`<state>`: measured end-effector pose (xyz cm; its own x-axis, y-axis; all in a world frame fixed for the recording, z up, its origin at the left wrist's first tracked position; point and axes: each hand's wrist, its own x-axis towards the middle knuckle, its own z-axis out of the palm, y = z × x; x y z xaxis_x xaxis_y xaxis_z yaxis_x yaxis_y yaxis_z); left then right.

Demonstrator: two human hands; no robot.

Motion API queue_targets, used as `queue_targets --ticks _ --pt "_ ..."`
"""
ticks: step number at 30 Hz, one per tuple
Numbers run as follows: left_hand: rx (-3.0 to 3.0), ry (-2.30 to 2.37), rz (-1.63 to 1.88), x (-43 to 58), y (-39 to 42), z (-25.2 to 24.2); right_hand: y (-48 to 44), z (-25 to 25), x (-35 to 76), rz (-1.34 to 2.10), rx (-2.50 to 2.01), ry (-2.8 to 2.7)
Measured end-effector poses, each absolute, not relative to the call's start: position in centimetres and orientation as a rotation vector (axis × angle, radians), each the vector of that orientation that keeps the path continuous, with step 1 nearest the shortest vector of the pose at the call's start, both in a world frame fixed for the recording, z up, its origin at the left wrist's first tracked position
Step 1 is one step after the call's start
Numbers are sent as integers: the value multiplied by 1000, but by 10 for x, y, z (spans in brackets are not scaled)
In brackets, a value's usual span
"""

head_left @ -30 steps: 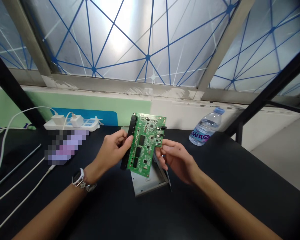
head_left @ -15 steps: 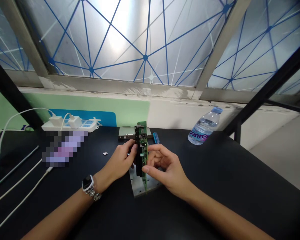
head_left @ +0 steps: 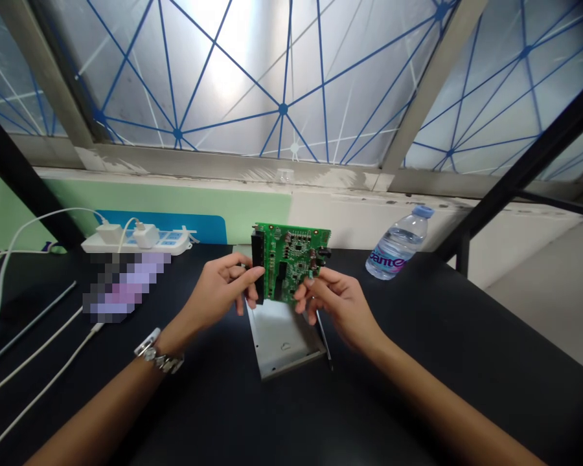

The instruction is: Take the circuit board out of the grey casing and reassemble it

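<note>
Both my hands hold a green circuit board [head_left: 298, 249] upright, its component side facing me. My left hand [head_left: 226, 285] pinches the left edge, where a long black connector strip runs down the board. At the lower right corner, beside small round parts, the fingers of my right hand [head_left: 337, 298] grip the board. Beneath it a grey metal plate [head_left: 286, 343] with a raised edge lies on the black table; the board and my fingers cover its far end.
A water bottle [head_left: 398, 246] stands at the back right. On the left are a white power strip [head_left: 175, 243] with plugs, a blurred-out flat item [head_left: 126, 291] and several cables [head_left: 34, 346]. A window [head_left: 252, 77] rises behind the table [head_left: 418, 349].
The circuit board has turned from edge-on to face me and has risen off the metal plate. My right hand has closed on its right side; my left hand has shifted slightly left.
</note>
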<state>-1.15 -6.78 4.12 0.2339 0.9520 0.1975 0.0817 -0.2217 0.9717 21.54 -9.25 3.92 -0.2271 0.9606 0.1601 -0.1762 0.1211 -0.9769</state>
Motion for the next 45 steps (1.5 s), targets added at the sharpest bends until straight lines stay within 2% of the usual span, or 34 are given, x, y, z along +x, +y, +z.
queue_targets --ticks 7,12,23,29,33,40,45 --pt "1469 667 1029 -31 -62 45 -91 49 223 1453 -806 -1155" --pt "1483 784 976 -30 -62 46 -87 41 226 1452 -875 -1174" --pt "1290 705 948 -21 -63 43 -90 30 216 1444 -946 -1322" --pt "1275 693 995 1 -72 37 -94 27 210 1599 -732 -1336" --pt "1286 824 1137 16 -78 30 -101 32 202 1573 -605 -1328" --pt "1123 711 920 20 -88 33 -103 35 193 1518 -635 -1359" --pt "1128 695 895 20 -89 34 -103 36 195 1520 -651 -1381"
